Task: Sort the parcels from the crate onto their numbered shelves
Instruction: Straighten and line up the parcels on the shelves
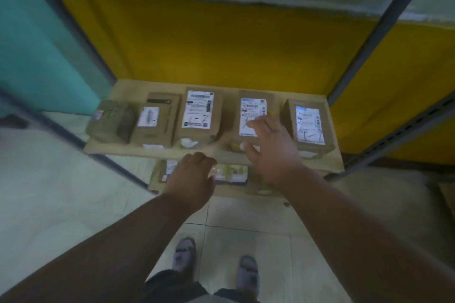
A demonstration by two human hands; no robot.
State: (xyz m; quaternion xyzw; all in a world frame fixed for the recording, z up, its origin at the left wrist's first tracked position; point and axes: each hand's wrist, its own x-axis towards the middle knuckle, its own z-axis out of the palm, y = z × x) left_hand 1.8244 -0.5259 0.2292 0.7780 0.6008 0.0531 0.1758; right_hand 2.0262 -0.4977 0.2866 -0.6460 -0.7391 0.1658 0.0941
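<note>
Head cam is looking down at a wooden shelf (118,91) inside a metal rack, with five brown parcels sitting on it in a row from the left edge to the right edge. All of them are lying label-up, which I'm guessing is so the numbers can be read at a glance.

Right hand (268,147) is hovering over the fourth parcel (253,106), fingers spread and loose, not gripping anything. Can't tell if the fingertips are touching the label or just above it, it's a bit blurry. My read is the hand is either squaring that parcel up with its neighbours or just letting go of it.

Left hand (190,174) is hanging near the front edge of the shelf with its fingers curled under, and I can't see anything in it. Looks like it's just idling there.

The rightmost parcel (309,123) is sitting close to the right edge, the tall labelled parcel (198,113) is middle of the row, then a smaller box (154,118) and a wrapped olive package (110,120) at the left edge. A lower shelf (251,190) is peeking out underneath with more parcels (231,173) on it. No crate in view.
</note>
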